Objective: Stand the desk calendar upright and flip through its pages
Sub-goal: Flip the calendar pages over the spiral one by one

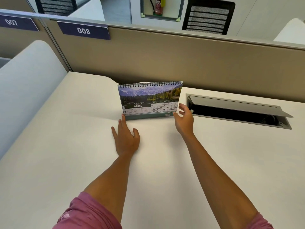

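White desk (66, 146) under a tan partition (165, 60); calendar (149, 100) upright at twelve o'clock, left hand (126, 138) and right hand (184, 119) spread, holding nothing.

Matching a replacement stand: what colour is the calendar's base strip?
Teal green, along the calendar bottom edge; head view.

White desk (66, 146) sitting against beige partition (165, 60), cable hatch (237, 109) lying open, labels 007 (11, 22) and 008 (83, 30) hanging above, mesh chair (208, 16) standing beyond, even light falling.
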